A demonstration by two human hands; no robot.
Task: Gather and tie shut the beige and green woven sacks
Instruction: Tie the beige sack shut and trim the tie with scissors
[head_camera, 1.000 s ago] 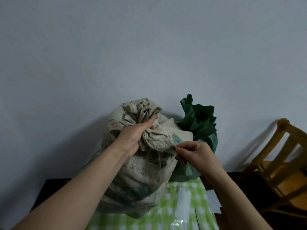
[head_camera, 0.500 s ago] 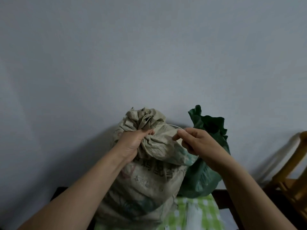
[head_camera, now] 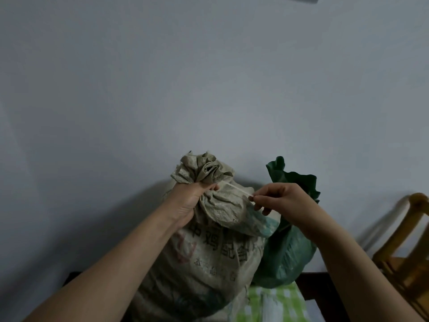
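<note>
- The beige sack (head_camera: 209, 252) stands upright on the dark worktop (head_camera: 318, 287), against a pale wall (head_camera: 209, 77).
- The left hand (head_camera: 188, 201) grips the sack's bunched neck, with the crumpled top sticking out above the fist.
- The right hand (head_camera: 283, 201), held apart from the left, pinches a thin pale string (head_camera: 236, 189) that runs taut from the neck.
- The green sack (head_camera: 285, 252) sits just beside the beige one, touching it, its top loose.
- A green checked cloth (head_camera: 274, 303) lies in front; a wooden chair (head_camera: 408, 252) stands at right.
</note>
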